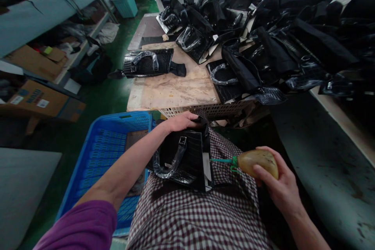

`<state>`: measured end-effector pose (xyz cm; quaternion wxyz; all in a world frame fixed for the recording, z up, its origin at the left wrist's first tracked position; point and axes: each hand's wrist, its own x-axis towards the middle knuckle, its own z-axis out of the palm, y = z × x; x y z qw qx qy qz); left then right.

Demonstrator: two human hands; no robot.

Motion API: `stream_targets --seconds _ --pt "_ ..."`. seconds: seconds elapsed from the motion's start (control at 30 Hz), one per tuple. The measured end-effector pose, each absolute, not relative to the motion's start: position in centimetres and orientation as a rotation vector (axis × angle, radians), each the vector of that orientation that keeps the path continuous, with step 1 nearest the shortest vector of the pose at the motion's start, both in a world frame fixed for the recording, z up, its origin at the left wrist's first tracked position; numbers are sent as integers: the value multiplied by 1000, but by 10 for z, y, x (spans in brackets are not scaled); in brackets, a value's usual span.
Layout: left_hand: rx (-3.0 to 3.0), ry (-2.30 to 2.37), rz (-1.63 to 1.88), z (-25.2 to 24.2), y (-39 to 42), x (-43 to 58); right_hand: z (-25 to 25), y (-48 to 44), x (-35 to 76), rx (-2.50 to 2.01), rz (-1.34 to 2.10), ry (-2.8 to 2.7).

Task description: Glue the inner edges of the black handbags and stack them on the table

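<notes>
Workbench (175,91) beyond handbag (191,156) | black, handle (179,154) film-wrapped | left hand (182,122) gripping far edge; right hand (277,181) clutching squeeze bottle (254,161) | blue crate (102,140) left

I count one bottle (254,162), one blue crate (99,144), at least five bags (191,156).

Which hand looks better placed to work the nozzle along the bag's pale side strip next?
Probably the right hand: it holds the bottle, whose thin nozzle points at the pale strip on the black bag. The left hand is busy holding the bag's far edge.
</notes>
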<state>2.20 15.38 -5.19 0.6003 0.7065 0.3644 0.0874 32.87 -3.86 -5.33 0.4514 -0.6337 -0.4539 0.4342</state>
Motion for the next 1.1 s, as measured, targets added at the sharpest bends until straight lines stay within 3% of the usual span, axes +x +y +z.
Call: stream_targets --seconds 0.43,1.1 --pt "1613 861 218 -49 151 23 -43 -23 326 -1508 985 -1381" --pt "1589 877 223 -50 152 25 -44 -39 341 -1495 1347 -1336"
